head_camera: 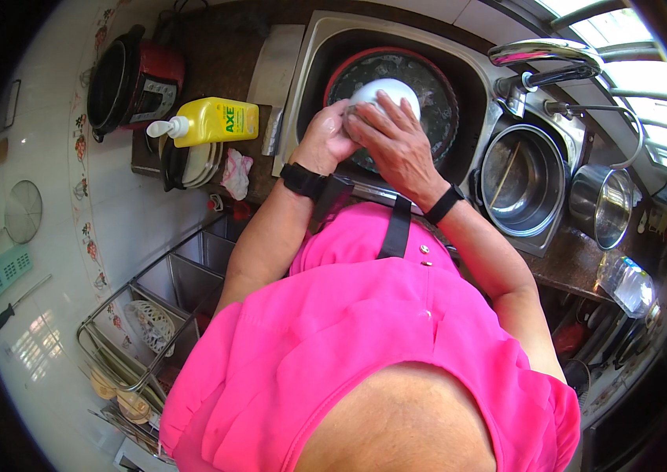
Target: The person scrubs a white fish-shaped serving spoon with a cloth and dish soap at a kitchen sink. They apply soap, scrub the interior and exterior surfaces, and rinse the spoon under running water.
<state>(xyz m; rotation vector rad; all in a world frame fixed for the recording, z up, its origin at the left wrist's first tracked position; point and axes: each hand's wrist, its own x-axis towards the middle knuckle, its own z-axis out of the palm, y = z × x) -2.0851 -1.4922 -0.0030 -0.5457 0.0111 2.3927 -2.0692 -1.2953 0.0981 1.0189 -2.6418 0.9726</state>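
Note:
A smooth white bowl point(389, 89) is between my two hands above the sink. My left hand point(328, 134) grips its near left side, with the thumb up along the edge. Over the bowl's near side curves my right hand point(395, 137), fingers laid against the white surface. What lies under the right palm is hidden. Beneath the hands, a red-rimmed round basin point(442, 121) with dark water and some suds sits in the stainless steel sink point(468, 74).
Left of the sink lies a yellow AXE detergent pump bottle point(215, 122), near a pink-and-white cloth point(237, 174) and a red electric cooker point(159, 82). A chrome faucet point(510, 88) rises at right, above a steel pot point(525, 183) holding a chopstick point(504, 171). A smaller steel pot point(601, 203) stands beyond.

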